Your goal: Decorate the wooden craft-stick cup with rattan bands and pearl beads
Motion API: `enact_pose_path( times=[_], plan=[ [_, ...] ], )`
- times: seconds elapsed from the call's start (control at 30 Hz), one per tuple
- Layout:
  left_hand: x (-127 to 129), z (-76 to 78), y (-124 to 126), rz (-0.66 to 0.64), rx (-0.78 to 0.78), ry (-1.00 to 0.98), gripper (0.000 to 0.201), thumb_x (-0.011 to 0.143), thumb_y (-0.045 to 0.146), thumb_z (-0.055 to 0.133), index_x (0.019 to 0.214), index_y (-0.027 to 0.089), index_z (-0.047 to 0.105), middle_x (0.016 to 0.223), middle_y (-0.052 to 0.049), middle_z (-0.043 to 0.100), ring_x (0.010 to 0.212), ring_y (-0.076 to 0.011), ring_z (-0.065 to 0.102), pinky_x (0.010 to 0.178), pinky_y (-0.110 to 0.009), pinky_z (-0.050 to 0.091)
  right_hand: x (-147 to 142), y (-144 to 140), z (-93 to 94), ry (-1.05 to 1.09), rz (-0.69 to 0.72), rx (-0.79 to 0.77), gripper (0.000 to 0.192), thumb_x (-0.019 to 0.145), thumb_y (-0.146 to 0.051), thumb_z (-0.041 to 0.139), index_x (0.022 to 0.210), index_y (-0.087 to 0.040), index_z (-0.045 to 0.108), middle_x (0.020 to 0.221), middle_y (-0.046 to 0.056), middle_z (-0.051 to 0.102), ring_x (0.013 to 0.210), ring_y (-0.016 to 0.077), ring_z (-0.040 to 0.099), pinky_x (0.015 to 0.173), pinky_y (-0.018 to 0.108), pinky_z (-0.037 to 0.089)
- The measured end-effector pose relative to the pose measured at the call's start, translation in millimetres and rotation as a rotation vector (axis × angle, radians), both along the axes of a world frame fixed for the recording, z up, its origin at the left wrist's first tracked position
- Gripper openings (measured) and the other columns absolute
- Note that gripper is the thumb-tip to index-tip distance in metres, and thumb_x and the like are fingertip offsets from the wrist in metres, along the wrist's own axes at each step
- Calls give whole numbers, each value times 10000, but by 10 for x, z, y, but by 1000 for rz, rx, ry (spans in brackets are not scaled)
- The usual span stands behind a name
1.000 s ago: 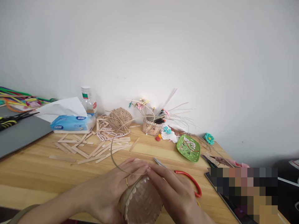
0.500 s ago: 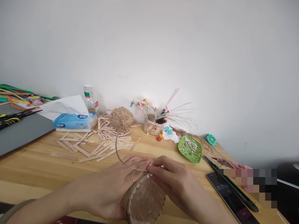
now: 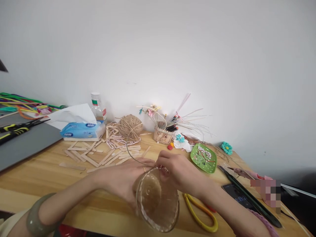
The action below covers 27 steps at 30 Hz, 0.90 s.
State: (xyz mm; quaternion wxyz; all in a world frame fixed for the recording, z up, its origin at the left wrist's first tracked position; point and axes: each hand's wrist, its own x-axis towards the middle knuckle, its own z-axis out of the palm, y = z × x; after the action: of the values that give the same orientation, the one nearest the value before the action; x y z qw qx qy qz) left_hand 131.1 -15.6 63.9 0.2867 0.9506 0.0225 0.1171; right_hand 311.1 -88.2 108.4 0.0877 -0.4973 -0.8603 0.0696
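Behind the bowl [image 3: 158, 200] — left hand [image 3: 123, 179] half-hidden.

2 hands are seen, the left hand [image 3: 123, 179] and the right hand [image 3: 179, 171], on 1 glass bowl [image 3: 158, 200]. Also counted are 1 ball of twine [image 3: 130, 125], 1 tissue pack [image 3: 82, 130], 1 bottle [image 3: 98, 107], 1 green dish [image 3: 203, 157] and 1 phone [image 3: 238, 197].
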Motion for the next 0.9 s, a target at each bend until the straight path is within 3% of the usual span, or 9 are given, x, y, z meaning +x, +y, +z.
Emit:
enact_pose_path(
  times=[0.17, 0.3, 0.4, 0.47, 0.6, 0.77, 0.9],
  plan=[
    [-50, -229, 140, 74, -160, 22, 847, 618, 287, 731, 1366, 250, 337, 1417, -77, 405, 1271, -304, 394, 1060, -425, 321, 60, 185, -131, -91, -96, -14, 130, 666, -45, 543, 723, -122, 631, 778, 38, 588, 618, 104, 481, 549, 218, 318],
    [-125, -312, 219, 55, -377, 99, 848, 615, 133, 654, 1383, 261, 318, 1429, -48, 399, 1290, -289, 378, 1085, -429, 281, 59, 274, -186, -109, -132, -30, 121, 677, -83, 555, 720, -131, 657, 755, 42, 614, 593, 110, 489, 526, 226, 283],
    [-148, -332, 256, -39, -650, 79, 689, 702, 218, 587, 1356, 260, 378, 1417, -21, 422, 1296, -278, 374, 1082, -435, 286, 45, 305, -204, -80, -145, -40, 137, 670, -89, 556, 728, -130, 673, 761, 53, 631, 595, 117, 506, 540, 228, 306],
    [-141, -351, 249, -36, -793, 36, 506, 820, 330, 484, 1319, 259, 443, 1392, -12, 456, 1291, -258, 387, 1084, -436, 284, 45, 309, -215, -61, -154, -44, 141, 669, -86, 555, 730, -124, 676, 769, 59, 638, 611, 121, 520, 561, 226, 339],
    [-93, -444, 181, 216, -843, -23, 417, 880, 449, 431, 1223, 247, 555, 1341, -27, 516, 1298, -235, 382, 1114, -436, 224, 67, 291, -244, -5, -162, -57, 142, 669, -58, 558, 740, -111, 668, 798, 61, 644, 676, 124, 555, 626, 216, 402],
    [-37, -539, 114, 266, -1022, -137, 385, 846, 412, 504, 1152, 206, 616, 1265, -50, 586, 1188, -243, 504, 1071, -421, 305, 95, 246, -315, 115, -213, -59, 116, 719, -54, 566, 762, -114, 654, 808, 51, 641, 706, 123, 573, 670, 221, 431],
    [-22, -485, 70, 505, -992, -160, 330, 798, 333, 531, 1059, 192, 676, 1159, -37, 657, 1158, -247, 521, 1042, -372, 338, 102, 203, -392, 265, -269, -26, 92, 732, -69, 590, 737, -138, 651, 771, 39, 633, 695, 130, 575, 654, 230, 440]
  ],
)
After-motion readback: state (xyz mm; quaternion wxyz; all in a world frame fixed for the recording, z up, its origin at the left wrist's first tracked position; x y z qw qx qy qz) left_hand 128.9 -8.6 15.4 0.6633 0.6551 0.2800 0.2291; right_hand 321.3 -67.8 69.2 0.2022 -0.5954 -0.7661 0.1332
